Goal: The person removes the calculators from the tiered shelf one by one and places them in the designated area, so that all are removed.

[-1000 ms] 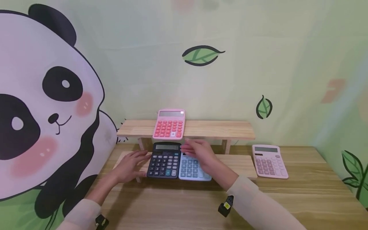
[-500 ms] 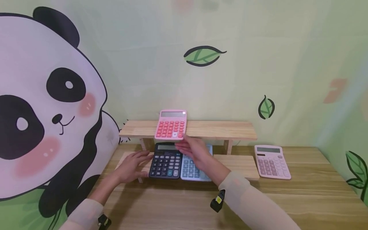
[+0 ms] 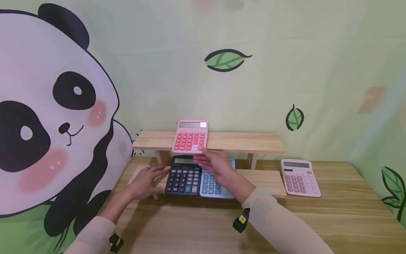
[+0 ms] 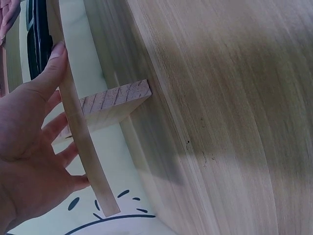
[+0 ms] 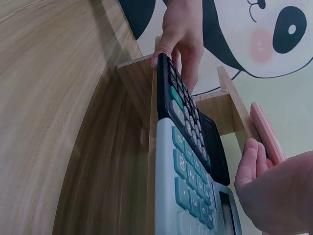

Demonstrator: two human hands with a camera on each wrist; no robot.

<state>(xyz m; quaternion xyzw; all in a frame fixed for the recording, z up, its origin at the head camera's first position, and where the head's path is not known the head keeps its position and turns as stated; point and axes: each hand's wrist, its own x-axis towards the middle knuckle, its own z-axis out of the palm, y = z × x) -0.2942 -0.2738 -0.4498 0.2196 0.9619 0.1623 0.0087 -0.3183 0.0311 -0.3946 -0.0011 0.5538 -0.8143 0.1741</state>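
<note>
1 light nudge from the right hand [image 3: 220, 166], fingers together, should suit the far pink calculator [image 3: 190, 135]; left hand [image 3: 146, 182] spread.

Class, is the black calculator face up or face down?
Face up: the black calculator shows its keys and display in the head view.

Head view forward and down, wrist views close and tilted sideways, black calculator [image 3: 183, 177] in all three

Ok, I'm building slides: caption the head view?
Left grip beside black calculator; right grip over blue calculator, near pink calculator on upper shelf.
</note>
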